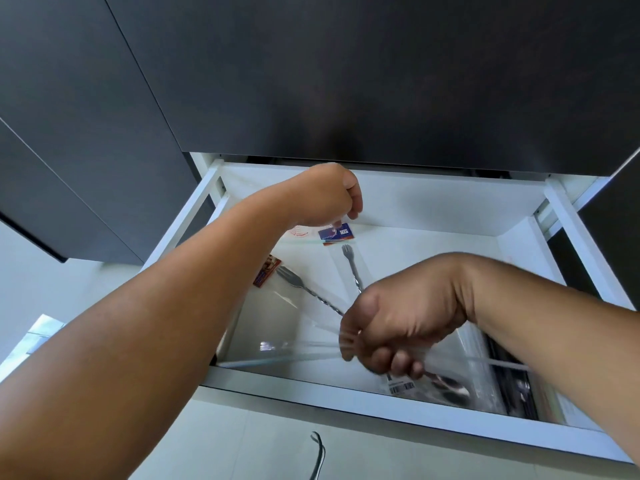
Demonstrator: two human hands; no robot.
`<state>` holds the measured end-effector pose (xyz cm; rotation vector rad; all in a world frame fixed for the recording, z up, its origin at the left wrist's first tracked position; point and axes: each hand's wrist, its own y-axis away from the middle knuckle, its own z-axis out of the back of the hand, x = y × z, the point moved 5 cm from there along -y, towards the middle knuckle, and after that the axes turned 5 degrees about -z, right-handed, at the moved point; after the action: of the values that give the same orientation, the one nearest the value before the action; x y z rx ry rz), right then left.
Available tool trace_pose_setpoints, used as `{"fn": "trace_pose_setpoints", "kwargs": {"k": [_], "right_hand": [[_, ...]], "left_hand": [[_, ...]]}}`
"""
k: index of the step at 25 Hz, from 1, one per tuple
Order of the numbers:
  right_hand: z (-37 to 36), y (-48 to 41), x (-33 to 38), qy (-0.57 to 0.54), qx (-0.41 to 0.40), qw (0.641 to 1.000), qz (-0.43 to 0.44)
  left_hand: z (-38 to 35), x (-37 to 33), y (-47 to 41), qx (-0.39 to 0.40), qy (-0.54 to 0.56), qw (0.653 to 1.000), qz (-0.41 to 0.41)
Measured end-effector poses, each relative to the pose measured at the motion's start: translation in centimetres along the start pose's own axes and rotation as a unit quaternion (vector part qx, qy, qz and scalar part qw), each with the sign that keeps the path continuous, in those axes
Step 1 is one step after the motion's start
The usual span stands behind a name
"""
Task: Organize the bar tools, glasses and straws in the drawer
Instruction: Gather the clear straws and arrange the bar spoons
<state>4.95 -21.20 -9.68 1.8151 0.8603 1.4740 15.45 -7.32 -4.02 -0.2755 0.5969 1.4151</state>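
Two bare hands work over a white drawer (pixel 381 407) that stands pulled out beneath a dark cabinet front (pixel 346 81). The left hand (pixel 332 195) reaches to the drawer's 11 o'clock corner, close to the back wall. Its grip is narrow, with fingers curled downward and pinching the top of a clear packet with a blue label (pixel 336 234). That packet hangs just below the fingertips. The right hand (pixel 398 327) is at about 5 o'clock, near the front wall. Its grip is closed round a bundle of clear straws (pixel 277 358), which lie crosswise and stick out toward 9 o'clock on one side and 3 o'clock on the other. The straws are blurred, so I cannot tell how many there are. Two bar forks with twisted stems lie on the drawer floor near the middle. One fork (pixel 294 280) has its tines toward 10 o'clock and the other fork (pixel 349 261) points toward 12 o'clock. Both stems run under the right hand. A red-labelled packet (pixel 266 270) lies at 9 o'clock, just beside the first fork's tines. At 4 o'clock, below the right wrist, are clear bags with a barcode sticker (pixel 401 388) and dark tools (pixel 512 386) inside. A curved metal handle (pixel 317 455) shows on the white front below the drawer.
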Motion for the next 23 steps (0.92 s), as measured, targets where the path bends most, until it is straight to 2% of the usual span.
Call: {"fn": "trace_pose_setpoints", "kwargs": {"k": [2, 5, 7, 9, 11, 13, 16, 18, 21, 23], "right_hand": [[2.7, 1.2, -0.9, -0.049, -0.037, 0.998, 0.031], [6.4, 3.4, -1.7, -0.162, -0.109, 0.975, 0.109], [8.0, 4.1, -1.8, -0.228, -0.142, 0.951, 0.152], [8.6, 4.1, -1.8, -0.260, -0.160, 0.935, 0.182], [8.7, 3.8, -1.6, -0.264, -0.166, 0.929, 0.200], [8.4, 3.3, -1.4, -0.259, -0.156, 0.932, 0.201], [8.0, 3.3, -0.9, -0.226, -0.146, 0.943, 0.194], [8.6, 4.0, -0.9, -0.184, -0.179, 0.948, 0.187], [10.4, 6.2, -1.7, -0.134, -0.257, 0.943, 0.161], [11.0, 7.6, -2.5, -0.143, -0.260, 0.942, 0.160]], "left_hand": [[0.9, 0.3, 0.2, -0.042, 0.033, 0.999, 0.005], [3.9, 1.8, 0.9, -0.176, 0.108, 0.976, 0.064], [5.5, 2.8, 1.6, -0.240, 0.065, 0.963, 0.107], [4.9, 2.8, 2.0, -0.198, 0.052, 0.965, 0.164], [2.2, 2.0, 2.5, -0.104, 0.167, 0.956, 0.219], [0.1, 1.0, 2.6, -0.055, 0.307, 0.922, 0.230], [-1.0, 0.8, 2.4, -0.049, 0.403, 0.888, 0.218], [-0.4, 1.1, 2.4, -0.057, 0.447, 0.865, 0.220], [0.6, 2.0, 2.0, -0.066, 0.466, 0.856, 0.216], [0.4, 2.2, 1.8, -0.058, 0.475, 0.851, 0.215]]}}
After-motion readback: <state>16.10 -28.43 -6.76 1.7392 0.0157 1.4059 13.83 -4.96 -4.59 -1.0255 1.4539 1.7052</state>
